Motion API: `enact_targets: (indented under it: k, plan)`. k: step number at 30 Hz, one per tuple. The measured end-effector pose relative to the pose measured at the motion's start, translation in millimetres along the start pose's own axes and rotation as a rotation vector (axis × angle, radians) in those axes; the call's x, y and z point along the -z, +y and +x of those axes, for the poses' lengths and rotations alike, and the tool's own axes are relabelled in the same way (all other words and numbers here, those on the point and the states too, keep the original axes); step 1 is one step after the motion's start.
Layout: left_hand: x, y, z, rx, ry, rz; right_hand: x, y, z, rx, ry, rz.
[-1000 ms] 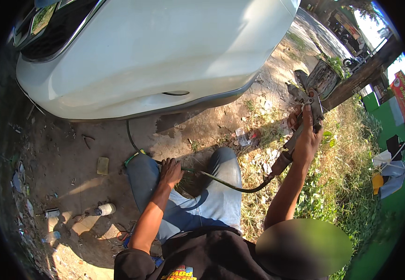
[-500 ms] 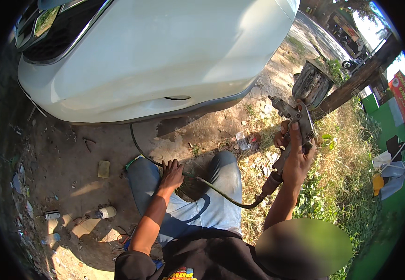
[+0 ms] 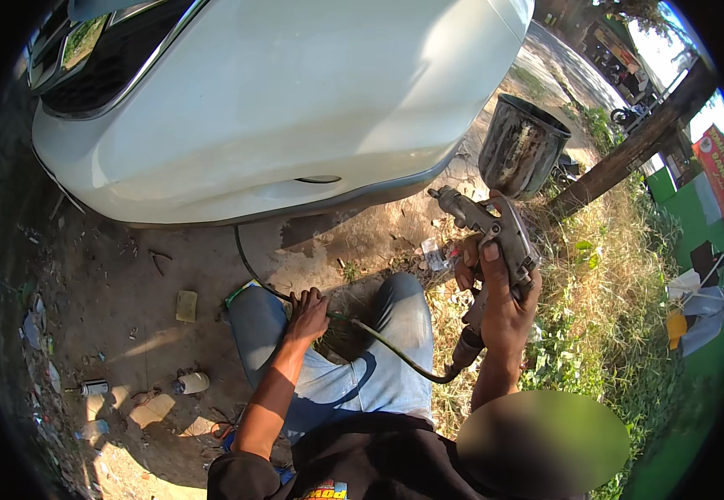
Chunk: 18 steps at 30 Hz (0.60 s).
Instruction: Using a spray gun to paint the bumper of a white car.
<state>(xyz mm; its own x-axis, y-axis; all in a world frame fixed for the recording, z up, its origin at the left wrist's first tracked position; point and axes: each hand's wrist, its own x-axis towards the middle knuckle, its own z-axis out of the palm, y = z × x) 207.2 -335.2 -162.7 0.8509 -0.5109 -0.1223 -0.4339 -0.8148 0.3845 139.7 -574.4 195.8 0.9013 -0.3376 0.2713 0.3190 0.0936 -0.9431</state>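
Observation:
In my right hand (image 3: 508, 287) is a metal spray gun (image 3: 483, 215), its handle gripped in my closed fingers. On top of it sits a stained metal paint cup (image 3: 524, 150), mouth tilted up and away, its contents hidden. The nozzle points left toward the white car body (image 3: 295, 100). A dark green hose (image 3: 391, 350) hangs from the handle's base and loops left. My left hand (image 3: 307, 315), by my left knee, is closed over that hose, which runs on under the car's lower edge.
On the ground to the left lie a yellowish block (image 3: 186, 306), a pale jar (image 3: 192, 382), a small can (image 3: 93, 387) and a pliers-like tool (image 3: 160, 262). A slanting wooden post (image 3: 637, 146) and dry grass (image 3: 583, 292) are to the right.
My right hand has shifted the spray gun left, closer to the car, and the cup now shows more fully. The left hand stays in place on the hose.

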Motion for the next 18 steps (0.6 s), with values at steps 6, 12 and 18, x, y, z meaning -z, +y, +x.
enact_targets:
  k: [6,12,18]
  plan:
    - [-2,-4,2,0.0,0.001,0.003,7,5,14,0.04,0.024,-0.013]
    - [-7,-6,4,-0.012,0.025,0.002,12,3,22,0.065,0.06,0.005]
    - [-12,-11,6,-0.019,0.045,-0.016,21,1,30,0.105,0.102,0.025]
